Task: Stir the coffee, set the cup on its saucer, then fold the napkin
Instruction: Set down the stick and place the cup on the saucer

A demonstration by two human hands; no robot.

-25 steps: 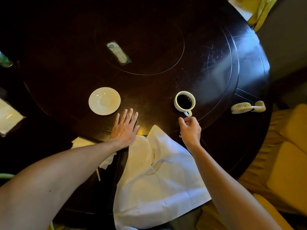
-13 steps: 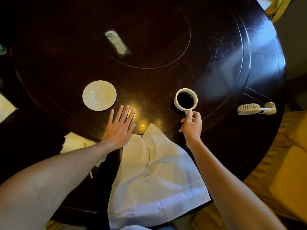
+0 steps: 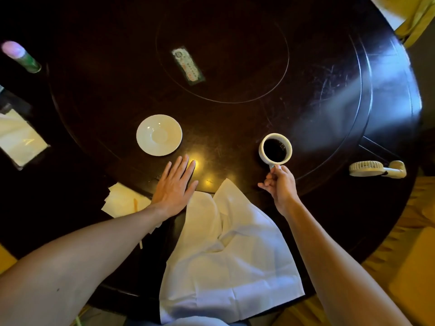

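Closest to me is the white cloth napkin [image 3: 226, 250], rumpled and unfolded, draped from the near table edge up toward the middle, one corner poking up between my two hands. My left hand [image 3: 175, 187] lies flat, palm down on the dark round table [image 3: 329, 95], fingers straight and only slightly fanned, with its edge touching the napkin's top-left corner. Beside that wrist there's a smaller paper napkin [image 3: 122, 200] with a thin stick on it.

My right hand [image 3: 280, 184] is pinching the handle of the white cup [image 3: 275, 149], thumb and fingers curled tight around it. Can't tell if the cup is on the table or just off it. It's nearly full of black coffee, and the rim looks clean.

The saucer [image 3: 159, 134] is white, with nothing on it, just past my left fingertips and well apart from the cup.

Off to the right lies a small handheld fan [image 3: 376, 169]. Farther out, a label card [image 3: 188, 64] lies on the inner circle of the table.
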